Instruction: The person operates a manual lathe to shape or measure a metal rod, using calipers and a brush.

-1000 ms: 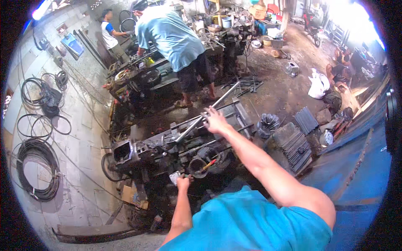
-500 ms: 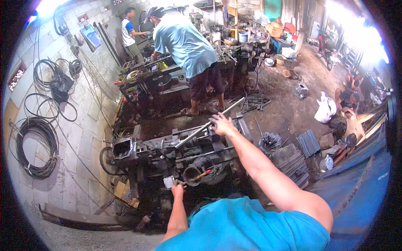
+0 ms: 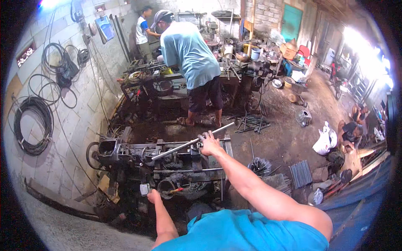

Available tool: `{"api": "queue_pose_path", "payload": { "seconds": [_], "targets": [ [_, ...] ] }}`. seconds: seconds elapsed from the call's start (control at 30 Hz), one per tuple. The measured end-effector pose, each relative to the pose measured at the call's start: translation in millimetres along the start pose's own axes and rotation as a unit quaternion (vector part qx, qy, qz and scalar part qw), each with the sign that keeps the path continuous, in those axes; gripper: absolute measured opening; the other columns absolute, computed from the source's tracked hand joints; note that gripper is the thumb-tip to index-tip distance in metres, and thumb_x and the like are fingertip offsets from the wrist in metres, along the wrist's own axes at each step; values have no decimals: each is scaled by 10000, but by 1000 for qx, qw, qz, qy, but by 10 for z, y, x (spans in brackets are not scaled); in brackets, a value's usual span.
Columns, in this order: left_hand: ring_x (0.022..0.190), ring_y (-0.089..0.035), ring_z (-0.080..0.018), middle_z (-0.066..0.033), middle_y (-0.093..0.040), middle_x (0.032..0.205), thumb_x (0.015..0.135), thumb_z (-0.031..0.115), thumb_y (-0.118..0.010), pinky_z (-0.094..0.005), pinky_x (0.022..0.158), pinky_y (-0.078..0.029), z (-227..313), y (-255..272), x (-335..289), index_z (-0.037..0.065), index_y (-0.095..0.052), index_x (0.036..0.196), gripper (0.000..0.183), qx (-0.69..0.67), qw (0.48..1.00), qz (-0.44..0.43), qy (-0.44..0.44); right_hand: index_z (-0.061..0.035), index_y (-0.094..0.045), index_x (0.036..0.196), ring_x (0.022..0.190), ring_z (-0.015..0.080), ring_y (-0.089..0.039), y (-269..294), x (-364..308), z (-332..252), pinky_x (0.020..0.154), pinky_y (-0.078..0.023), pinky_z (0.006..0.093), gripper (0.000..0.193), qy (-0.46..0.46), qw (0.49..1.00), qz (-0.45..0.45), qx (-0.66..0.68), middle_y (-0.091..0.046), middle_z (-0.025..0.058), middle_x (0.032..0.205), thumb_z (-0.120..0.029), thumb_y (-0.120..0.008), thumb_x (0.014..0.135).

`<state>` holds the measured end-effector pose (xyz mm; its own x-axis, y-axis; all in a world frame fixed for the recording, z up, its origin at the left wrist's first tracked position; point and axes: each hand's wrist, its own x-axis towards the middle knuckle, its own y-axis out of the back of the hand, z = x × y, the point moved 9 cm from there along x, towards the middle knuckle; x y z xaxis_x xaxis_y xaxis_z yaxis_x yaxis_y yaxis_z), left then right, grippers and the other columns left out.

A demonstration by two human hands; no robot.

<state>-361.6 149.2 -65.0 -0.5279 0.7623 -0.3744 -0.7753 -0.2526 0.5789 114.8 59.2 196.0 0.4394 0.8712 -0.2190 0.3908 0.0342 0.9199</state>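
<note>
Workshop interior: whitewashed block wall [image 3: 63, 138] hung with coiled cables [image 3: 31, 123]; dirt floor [image 3: 284, 138]; teal door [image 3: 291, 23]; daylight at right opening [image 3: 364, 54].

Bright blue short-sleeved shirt; forearms bare; no gloves, no watch.

Long round steel bar [image 3: 190, 143]: bright silver-grey. Low greasy machine bed [image 3: 167, 167]: black and dark grey, oil-stained. Small screwdriver handle [image 3: 176, 190] on it: red and yellow. Worker's short-sleeved shirt [image 3: 188, 54]: pale blue, with dark shorts. Coiled cables [image 3: 31, 125] on wall: black. Block wall [image 3: 79, 125]: light grey with darker joint lines. Back door [image 3: 292, 21]: teal. Floor sack [image 3: 325, 142]: white.
</note>
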Motion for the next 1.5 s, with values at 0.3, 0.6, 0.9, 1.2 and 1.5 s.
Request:
{"api": "queue_pose_path", "payload": {
  "seconds": [0.3,0.6,0.9,1.2,1.5],
  "targets": [
    [750,-696,-274,-149,-705,862,812,234,-515,-413,597,-535,-152,-142,-178,-41,-670,907,330,-222,959,-9,176,-173,-448,1365,1395,366,-234,47,158,13,1034,-339,625,650,9,999,45,-9,-343,164,1439,-242,-641,748],
    [695,-674,-281,-154,-689,996,915,248,-357,-382,536,-510,-250,-323,-354,-18,-605,1092,405,-419,864,48,273,-89,-543,1232,1332,365,-319,-8,412,123,1008,-387,599,505,-13,998,58,-7,-457,168,1330,-210,-615,748],
    [547,-631,-253,-162,-650,670,887,231,-336,-356,464,-507,-89,-190,-638,-65,-646,752,449,-339,881,86,320,-66,-602,1116,1175,395,-452,-20,463,167,998,-419,475,408,31,990,126,-49,-561,183,1184,-178,-599,724],
    [644,-694,-288,-210,-683,746,918,172,-312,-380,566,-572,-380,-337,-160,-108,-672,825,464,-247,924,95,278,-65,-619,1128,1165,390,-463,-7,467,223,1016,-407,448,421,48,987,147,-42,-573,174,1196,-176,-571,725],
    [759,-697,-342,-242,-685,831,928,194,-301,-437,695,-584,124,-171,-539,-125,-653,867,479,-216,931,65,286,-36,-624,1096,1158,378,-466,26,437,275,994,-426,449,414,39,985,166,-41,-579,163,1183,-156,-585,702]
  ]
}}
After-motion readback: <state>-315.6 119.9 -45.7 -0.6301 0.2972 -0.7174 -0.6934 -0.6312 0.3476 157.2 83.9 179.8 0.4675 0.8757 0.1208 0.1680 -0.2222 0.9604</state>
